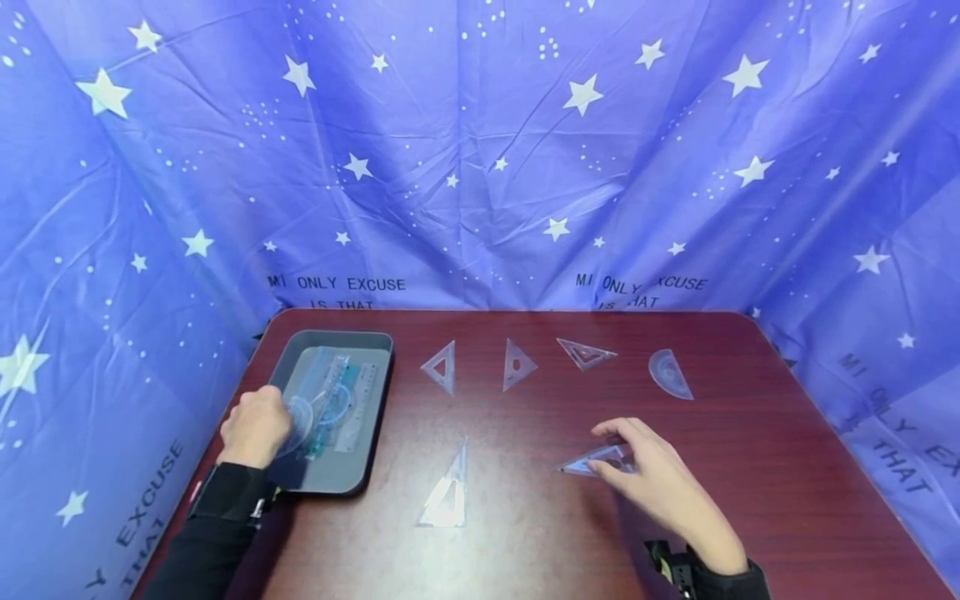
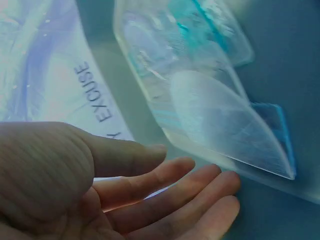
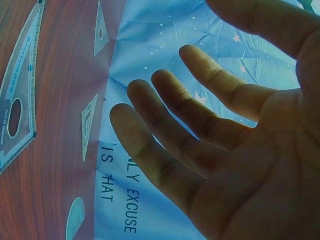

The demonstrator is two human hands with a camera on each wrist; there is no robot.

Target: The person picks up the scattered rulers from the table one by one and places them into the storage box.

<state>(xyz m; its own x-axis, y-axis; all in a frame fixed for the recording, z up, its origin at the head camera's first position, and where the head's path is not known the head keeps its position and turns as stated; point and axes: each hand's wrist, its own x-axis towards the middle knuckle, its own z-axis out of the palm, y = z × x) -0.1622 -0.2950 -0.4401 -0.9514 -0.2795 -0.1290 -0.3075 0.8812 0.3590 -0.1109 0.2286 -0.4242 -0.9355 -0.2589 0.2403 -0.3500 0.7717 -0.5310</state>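
The right grip point(image 1: 660, 479) is released, its fingers spread and nothing in the palm, just above a set square point(image 1: 581, 464) on the right half of the bench point(image 1: 540, 533). The square should be light and stiff, a thin slick plastic that skids under a fingertip and probably cracks if flexed. It seems to lie flat, so there is little rim to get a nail under; I would pinch across the two long sides, thumb nearest, or hook the oval cutout and tilt it up, sparing the slim points. Well apart, the left grip point(image 1: 258, 425) is released too, fingers loosely extended at the left side of the tray point(image 1: 330, 482), which stands along the bench's left edge. Just beyond those fingertips is a clear protractor point(image 1: 302, 423), likely just as slippery, over rulers point(image 1: 369, 392) that look equally slick. Between grips, another square point(image 1: 460, 487) catches glare, its outline hard to read. Three more squares point(image 1: 527, 365) line the far edge, with a half-disc point(image 1: 671, 375) towards the far right corner, all best taken by their rims. A starry curtain point(image 1: 480, 200) hangs behind.
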